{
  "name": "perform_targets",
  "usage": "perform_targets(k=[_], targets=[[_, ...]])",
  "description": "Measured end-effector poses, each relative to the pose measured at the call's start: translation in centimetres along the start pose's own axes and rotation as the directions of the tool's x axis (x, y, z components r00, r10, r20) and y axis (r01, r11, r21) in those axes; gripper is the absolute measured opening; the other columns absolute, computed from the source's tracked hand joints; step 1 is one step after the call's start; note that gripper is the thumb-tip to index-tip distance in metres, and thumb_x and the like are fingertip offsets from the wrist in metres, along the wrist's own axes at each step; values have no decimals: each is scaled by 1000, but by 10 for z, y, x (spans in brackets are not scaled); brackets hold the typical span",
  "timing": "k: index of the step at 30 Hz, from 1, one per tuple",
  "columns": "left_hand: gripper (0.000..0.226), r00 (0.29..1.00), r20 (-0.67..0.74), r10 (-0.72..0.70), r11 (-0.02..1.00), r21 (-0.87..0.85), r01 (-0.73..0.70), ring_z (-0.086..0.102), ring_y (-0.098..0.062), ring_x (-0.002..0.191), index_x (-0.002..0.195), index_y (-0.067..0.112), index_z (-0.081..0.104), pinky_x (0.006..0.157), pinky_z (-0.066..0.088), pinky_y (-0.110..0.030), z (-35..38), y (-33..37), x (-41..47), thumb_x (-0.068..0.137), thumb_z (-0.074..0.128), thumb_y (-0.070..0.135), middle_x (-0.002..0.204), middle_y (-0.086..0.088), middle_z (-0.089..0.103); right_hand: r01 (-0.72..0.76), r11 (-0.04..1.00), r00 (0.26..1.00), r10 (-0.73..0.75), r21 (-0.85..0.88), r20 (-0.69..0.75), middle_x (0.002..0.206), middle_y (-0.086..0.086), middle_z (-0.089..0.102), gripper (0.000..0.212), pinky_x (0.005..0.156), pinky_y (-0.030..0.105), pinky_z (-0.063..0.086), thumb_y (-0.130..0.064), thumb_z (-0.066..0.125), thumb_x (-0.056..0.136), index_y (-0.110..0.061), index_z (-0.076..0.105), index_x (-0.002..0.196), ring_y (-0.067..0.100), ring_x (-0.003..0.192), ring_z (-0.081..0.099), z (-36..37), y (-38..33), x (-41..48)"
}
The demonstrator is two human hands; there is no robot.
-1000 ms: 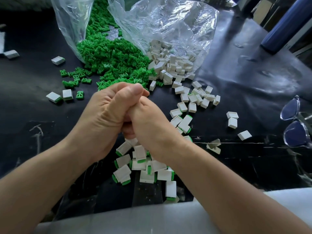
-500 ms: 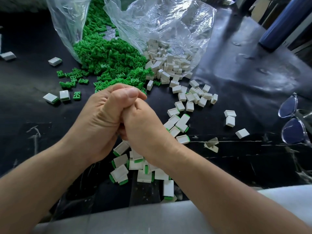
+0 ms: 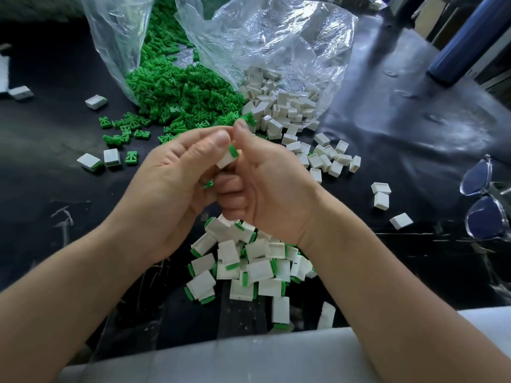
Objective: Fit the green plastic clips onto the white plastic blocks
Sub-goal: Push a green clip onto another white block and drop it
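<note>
nearest, a heap of finished blocks with green ends lies on the black table. just above it the left hand and right hand meet, fingers curled, both pinching one white block whose green clip shows at its top end. a spare clip sits in the left fingers. beyond, loose white blocks and green clips spill from clear bags.
</note>
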State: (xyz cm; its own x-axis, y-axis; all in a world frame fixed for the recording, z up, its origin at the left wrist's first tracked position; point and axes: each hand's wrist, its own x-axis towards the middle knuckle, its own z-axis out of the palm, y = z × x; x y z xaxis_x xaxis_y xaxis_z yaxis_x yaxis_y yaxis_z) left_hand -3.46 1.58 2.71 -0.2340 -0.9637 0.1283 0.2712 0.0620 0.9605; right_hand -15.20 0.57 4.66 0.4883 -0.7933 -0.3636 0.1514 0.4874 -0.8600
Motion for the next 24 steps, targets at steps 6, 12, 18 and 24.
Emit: perform_targets(k=[6, 12, 18, 24], targets=[[20, 998, 35, 52, 991, 121, -56, 68, -3, 74, 80, 31, 75, 67, 53, -16, -10, -1, -3, 80, 63, 15, 80, 10, 73, -25, 997, 999, 24, 77, 22, 46, -4, 31, 54, 45, 22, 21, -57, 15, 94, -16, 38, 66, 9, 41, 27, -4, -2, 0], [8, 982, -188, 5, 988, 153, 24, 63, -8, 70, 66, 22, 74, 69, 53, -20, -11, -1, 1, 61, 76, 15, 73, 6, 72, 131, 944, 928, -225, -304, -298, 56, -3, 48, 41, 51, 23, 33, -44, 37, 96, -15, 55, 73, 10, 49, 44, -12, -2, 0], [3, 968, -248, -46, 976, 195, 97, 62, -6, 62, 74, 15, 66, 55, 49, -17, -9, 0, 1, 74, 65, 12, 63, 6, 69, 265, 837, 870, -422, -479, -255, 68, -4, 61, 11, 49, 12, 40, -19, 61, 87, -18, 63, 76, 2, 56, 54, -16, -6, -6], [17, 964, -262, -53, 971, 210, 111, 63, -6, 52, 76, 14, 66, 48, 47, -15, -9, 1, 2, 63, 65, 25, 61, 4, 70, 225, 808, 872, -416, -544, -258, 68, -2, 59, 15, 54, 16, 41, -20, 56, 91, -17, 59, 76, 5, 60, 53, -15, -3, -5]])
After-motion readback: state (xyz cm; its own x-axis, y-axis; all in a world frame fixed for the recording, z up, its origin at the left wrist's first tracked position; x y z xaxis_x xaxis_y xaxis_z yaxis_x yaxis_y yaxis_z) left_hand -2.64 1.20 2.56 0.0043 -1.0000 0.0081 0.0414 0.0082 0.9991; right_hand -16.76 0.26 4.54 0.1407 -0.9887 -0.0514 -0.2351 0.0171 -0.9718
